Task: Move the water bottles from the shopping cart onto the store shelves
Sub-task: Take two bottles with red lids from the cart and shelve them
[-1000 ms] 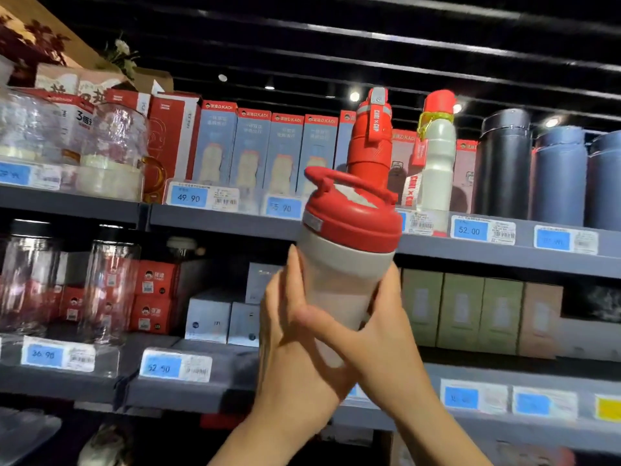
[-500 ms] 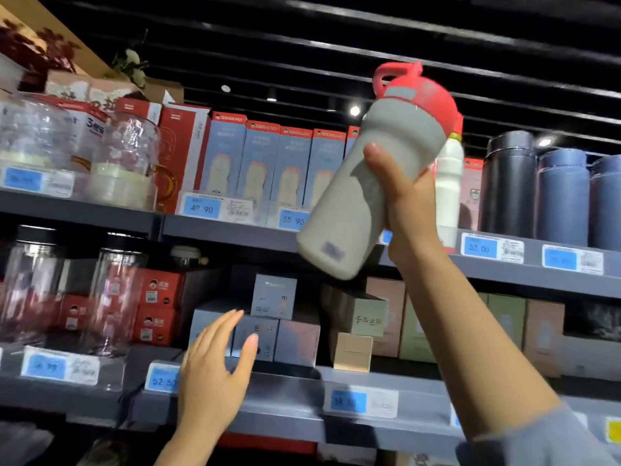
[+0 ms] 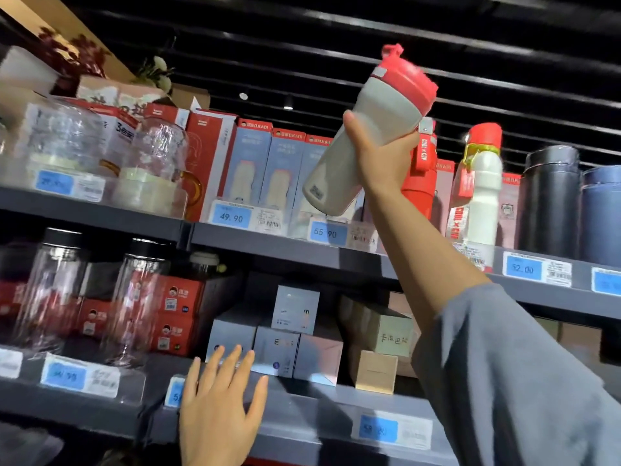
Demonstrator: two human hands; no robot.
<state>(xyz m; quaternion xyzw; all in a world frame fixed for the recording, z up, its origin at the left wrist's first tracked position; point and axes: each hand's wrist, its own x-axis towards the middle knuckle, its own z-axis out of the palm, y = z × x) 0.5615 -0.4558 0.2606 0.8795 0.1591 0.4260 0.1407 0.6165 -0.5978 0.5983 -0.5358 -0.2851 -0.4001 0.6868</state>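
Your right hand (image 3: 381, 156) grips the grey water bottle (image 3: 363, 139) around its middle, thumb and fingers curled round it, and holds it tilted in the air above the front edge of the upper shelf (image 3: 268, 242), red lid (image 3: 406, 79) pointing up and to the right. The bottle touches nothing but your hand. Just behind it on that shelf stand a red bottle (image 3: 418, 183) and a white bottle (image 3: 482, 190). Your left hand (image 3: 218, 408) is spread flat, fingers straight, at the front edge of the lower shelf (image 3: 302, 418); it seems to rest there, though the blur leaves that unsure.
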